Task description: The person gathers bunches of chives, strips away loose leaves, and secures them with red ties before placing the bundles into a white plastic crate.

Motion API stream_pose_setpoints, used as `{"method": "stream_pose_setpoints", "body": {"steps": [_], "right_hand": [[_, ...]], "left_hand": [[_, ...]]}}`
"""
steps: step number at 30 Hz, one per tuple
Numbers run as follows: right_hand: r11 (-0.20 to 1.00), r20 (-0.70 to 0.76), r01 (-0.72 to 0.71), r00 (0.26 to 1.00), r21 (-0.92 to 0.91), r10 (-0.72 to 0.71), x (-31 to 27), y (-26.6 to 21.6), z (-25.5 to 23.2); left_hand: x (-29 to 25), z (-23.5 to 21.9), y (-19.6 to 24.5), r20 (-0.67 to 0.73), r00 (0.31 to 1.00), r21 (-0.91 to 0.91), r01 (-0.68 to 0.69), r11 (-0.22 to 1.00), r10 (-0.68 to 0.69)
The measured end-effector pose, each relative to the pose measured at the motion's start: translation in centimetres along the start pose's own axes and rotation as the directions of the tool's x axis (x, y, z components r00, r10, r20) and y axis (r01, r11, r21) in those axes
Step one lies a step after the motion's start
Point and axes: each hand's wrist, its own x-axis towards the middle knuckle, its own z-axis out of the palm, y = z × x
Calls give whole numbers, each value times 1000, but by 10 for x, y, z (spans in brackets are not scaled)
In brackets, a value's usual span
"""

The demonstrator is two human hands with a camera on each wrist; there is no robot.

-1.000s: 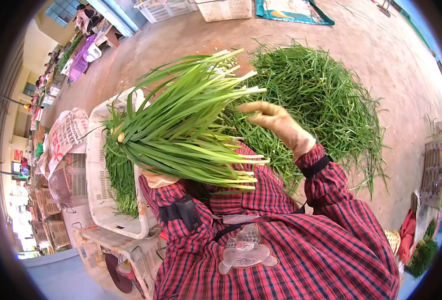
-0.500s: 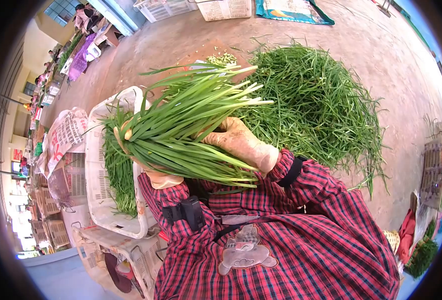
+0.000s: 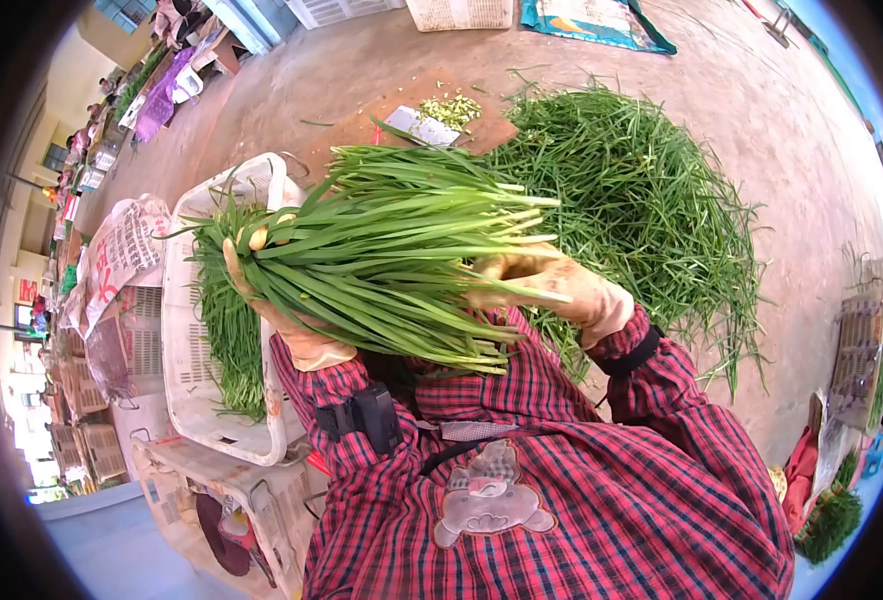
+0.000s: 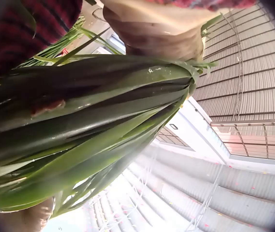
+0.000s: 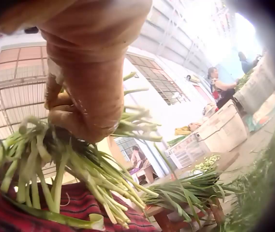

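Left hand (image 3: 262, 285) grips the leafy end of the chive bunch (image 3: 392, 250), held level above the lap. Right hand (image 3: 552, 280) has returned to clasp the stem ends, squaring the bunch beside the crate (image 3: 187, 390).

Market hall: chive heap (image 3: 652, 200), crates (image 3: 217, 330)

bunch (image 3: 392, 250) between both hands, crate (image 3: 187, 330) left, pile (image 3: 652, 200) right
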Motion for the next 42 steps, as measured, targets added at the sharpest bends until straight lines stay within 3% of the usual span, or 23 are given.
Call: {"method": "stream_pose_setpoints", "body": {"steps": [5,6,7,8,13,14,15,16,17,18,19,21,25,27,29,31,33,35,36,39,40,41,42], "right_hand": [[984,-8,179,984,-22,-179,-39,-6,-31],[963,-19,264,965,52,-263,-46,-5,-36],[930,-36,347,938,124,-345,-52,-4,-41],[912,-72,388,922,137,-381,-60,1,-52],[821,-297,421,899,385,-322,-84,11,-91],[987,-445,146,881,-64,-159,-83,14,-94],[869,-626,-250,775,-426,-84,-81,20,-97],[731,-682,-435,730,-525,-55,-81,40,-110],[702,-668,-407,732,-585,-133,-79,45,-102],[829,-621,-309,782,-466,-57,-75,45,-99],[925,-553,-216,833,-313,7,-70,46,-96],[956,-520,-144,854,-257,-11,-57,46,-85],[936,-542,-157,839,-314,-41,-44,33,-79],[962,-551,101,802,-255,-231,-40,31,-77],[960,-556,58,805,-272,-206,-43,19,-77],[966,-488,85,850,-245,-198,-45,5,-68],[962,-430,81,882,-260,-190,-41,-5,-60],[966,-356,118,913,-232,-197,-31,-9,-45],[971,-299,169,930,-166,-213,-26,-12,-35],[976,-107,210,971,-52,-215,-10,-3,-19],[986,-123,163,979,-15,-164,-10,-4,-15],[993,-137,116,984,22,-112,-10,-10,-9],[995,-139,98,985,-12,-99,-9,-8,-11]], "left_hand": [[2,5,24,-35,995,475,101,874,-95],[2,4,29,120,992,934,-130,333,49],[2,3,33,326,944,875,-281,-395,50],[6,2,16,140,978,984,-154,-85,-151],[5,7,-6,46,998,999,-47,-16,-52],[8,10,-16,-37,999,999,37,33,-14],[7,6,-35,-38,999,999,38,30,-18],[3,-2,-56,190,963,888,-86,-451,190],[4,-7,-68,474,845,550,-65,-833,247],[8,3,-52,319,931,785,-157,-600,175],[11,7,-50,321,931,779,-157,-607,172],[17,10,-54,51,997,998,-53,-38,-52],[29,19,-56,72,935,991,-108,-84,-348],[33,23,-60,56,889,990,-107,-89,-454],[41,31,-58,36,835,991,-102,-91,-548],[54,45,-51,-9,661,995,-68,-71,-750],[57,31,-65,85,752,995,-103,12,-653],[95,50,-57,13,174,999,32,19,-985],[98,86,-59,-310,130,948,-30,-316,-942],[101,61,-67,-93,16,995,32,-92,-996],[90,53,-66,13,153,1000,-29,9,-988],[94,59,-69,12,151,999,-37,7,-988],[102,71,-75,-104,-47,994,24,-105,-993]]}}
